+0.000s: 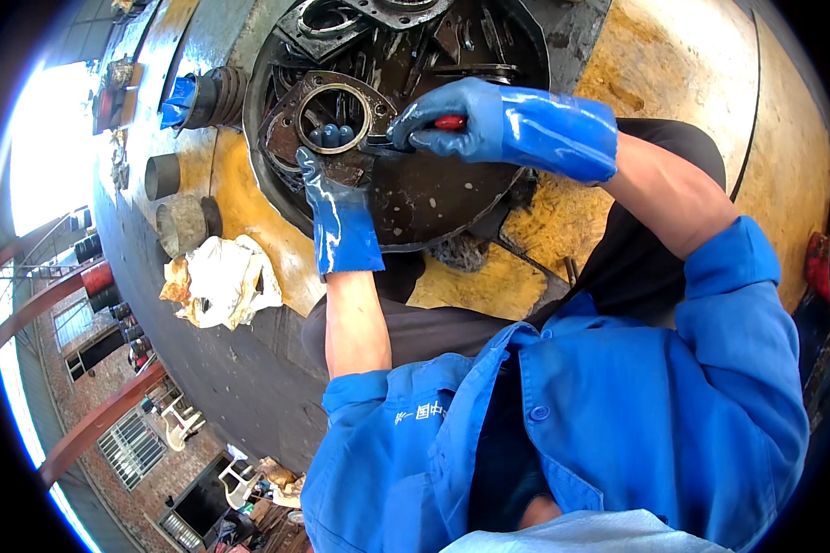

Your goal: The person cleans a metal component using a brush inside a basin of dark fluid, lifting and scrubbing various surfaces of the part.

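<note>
A blue rubber glove covers my left hand [339, 205], which is closed on a dark, oily metal flange [281, 138] with a large round hole. Its fingertips show through that hole, and the thumb lies along the near edge. My right hand [466, 120], also gloved in blue, grips a red-handled tool [450, 122]. The tool's dark tip meets the flange's right side; its exact shape is hard to make out. Both hands are over a round black pan [433, 207] with dark, wet-looking liquid in it.
More oily flanges [318, 20] lie at the pan's far side. To the left are a crumpled white cloth [226, 281], short metal sleeves [163, 177] and a ribbed dark cylinder [217, 97]. My bent legs flank the pan's near side. Yellow-stained boards [489, 281] lie underneath.
</note>
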Demonstrator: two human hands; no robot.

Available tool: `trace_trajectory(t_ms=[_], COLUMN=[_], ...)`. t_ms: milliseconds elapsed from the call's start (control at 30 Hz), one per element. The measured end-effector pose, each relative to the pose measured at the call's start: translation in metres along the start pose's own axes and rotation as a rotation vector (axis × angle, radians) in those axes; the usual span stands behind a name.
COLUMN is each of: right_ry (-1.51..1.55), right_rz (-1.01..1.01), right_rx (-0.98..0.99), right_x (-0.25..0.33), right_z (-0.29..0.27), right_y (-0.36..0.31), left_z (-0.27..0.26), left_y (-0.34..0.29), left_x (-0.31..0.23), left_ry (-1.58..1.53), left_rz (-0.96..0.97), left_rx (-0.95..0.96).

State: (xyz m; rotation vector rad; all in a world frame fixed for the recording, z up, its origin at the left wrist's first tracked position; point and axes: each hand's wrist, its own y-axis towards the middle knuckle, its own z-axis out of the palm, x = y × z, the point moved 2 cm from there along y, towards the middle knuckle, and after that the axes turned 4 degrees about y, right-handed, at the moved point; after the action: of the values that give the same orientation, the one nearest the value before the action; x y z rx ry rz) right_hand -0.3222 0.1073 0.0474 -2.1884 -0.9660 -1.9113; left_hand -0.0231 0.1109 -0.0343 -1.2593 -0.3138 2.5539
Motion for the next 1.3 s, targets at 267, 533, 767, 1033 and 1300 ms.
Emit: trace_trajectory(t_ms=[267,533,767,1033,1300], right_ry=[0.052,-0.015,-0.116,-0.147,-0.277], right_rz=[0.211,0.226,0.292,0.17,0.041], right_rx=[0.077,0.117,0.088,0.112,0.083], right_x=[-0.001,0.015,0.029,0.014,0.003], right_z=[-0.032,-0.051,-0.058,-0.061,-0.067], right_y=[0.003,0.006,0.007,0.011,0.015], left_z=[-0.015,-0.018,-0.018,-0.006,0.006], left_y=[0.016,0.036,0.029,0.02,0.006], left_x=[-0.008,-0.012,-0.02,-0.028,-0.035], left_ry=[-0.21,-0.321,-0.061,0.261,0.676], left_rz=[-0.062,-0.093,-0.032,0.029,-0.089], left_rx=[0.218,0.349,0.372,0.32,-0.167])
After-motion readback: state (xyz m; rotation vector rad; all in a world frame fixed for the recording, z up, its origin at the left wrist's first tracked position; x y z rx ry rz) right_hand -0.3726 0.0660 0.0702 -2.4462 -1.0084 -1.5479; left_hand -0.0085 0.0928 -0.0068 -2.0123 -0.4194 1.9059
